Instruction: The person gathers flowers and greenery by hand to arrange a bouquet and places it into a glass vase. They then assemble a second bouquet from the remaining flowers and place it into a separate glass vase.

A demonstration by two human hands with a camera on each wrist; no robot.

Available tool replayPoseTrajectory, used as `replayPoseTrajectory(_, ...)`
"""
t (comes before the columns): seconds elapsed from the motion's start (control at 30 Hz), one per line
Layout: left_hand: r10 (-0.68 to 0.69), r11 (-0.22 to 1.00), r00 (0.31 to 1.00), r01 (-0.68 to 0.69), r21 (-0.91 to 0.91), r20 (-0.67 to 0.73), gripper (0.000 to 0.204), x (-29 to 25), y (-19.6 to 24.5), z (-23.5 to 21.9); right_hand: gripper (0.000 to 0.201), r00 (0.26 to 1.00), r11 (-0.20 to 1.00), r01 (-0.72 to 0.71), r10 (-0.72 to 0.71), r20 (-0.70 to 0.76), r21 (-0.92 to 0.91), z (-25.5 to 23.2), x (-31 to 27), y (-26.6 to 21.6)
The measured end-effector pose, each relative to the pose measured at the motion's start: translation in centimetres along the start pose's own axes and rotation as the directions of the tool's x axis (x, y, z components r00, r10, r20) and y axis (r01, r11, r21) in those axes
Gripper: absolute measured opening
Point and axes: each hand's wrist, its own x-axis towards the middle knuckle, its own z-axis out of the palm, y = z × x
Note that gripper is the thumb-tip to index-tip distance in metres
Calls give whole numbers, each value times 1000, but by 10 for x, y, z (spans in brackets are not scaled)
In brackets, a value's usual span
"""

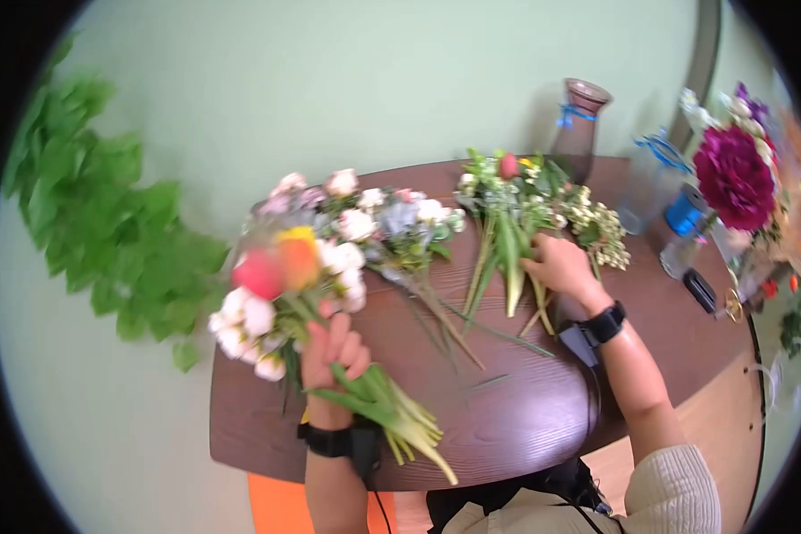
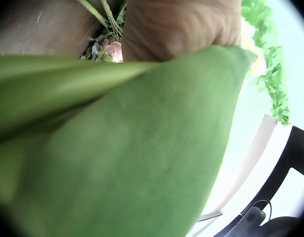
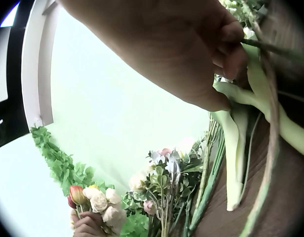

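Note:
Low on the left in the head view, my left hand (image 1: 336, 347) grips a small bunch of tulips (image 1: 298, 258) with red and orange-yellow heads. Their green stems (image 1: 400, 427) and leaves hang out below the hand; in the left wrist view a broad leaf (image 2: 137, 143) covers much of the picture. My right hand (image 1: 562, 265) reaches down over the loose flowers at the back of the table, its fingers (image 3: 233, 61) curled at a flower stem (image 3: 270, 47). Pale green stems (image 3: 233, 163) lie under that hand. A red tulip head (image 1: 507, 166) shows behind it.
White and pink flowers (image 1: 358, 224) lie across the table's (image 1: 525, 400) left part, cream berry sprigs (image 1: 601, 227) at the right. A dark glass vase (image 1: 575, 133), a clear vase (image 1: 641, 191) and a blue spool (image 1: 685, 210) stand behind. Leafy vines (image 1: 107, 205) hang on the wall.

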Motion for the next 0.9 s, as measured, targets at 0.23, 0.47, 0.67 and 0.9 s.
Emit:
replayPoseTrajectory(0.23,11,981,996,7,195,-91,19,7,-3,-5,32,1000,914,2,-11,20,405,-2,10,21)
replayPoseTrajectory(0.47,46,960,975,17,278,-216,14,8,-4,-3,19,999,655,22,-52,16,755,-43,-11,3)
replayPoseTrajectory(0.67,92,945,968,-10,328,-235,14,9,-4,2,15,962,566,205,-266,-58,799,-55,-40,-39)
replayPoseTrajectory(0.9,139,940,947,-35,341,-288,15,9,-5,3,23,813,659,565,-548,-199,496,-27,-75,-88)
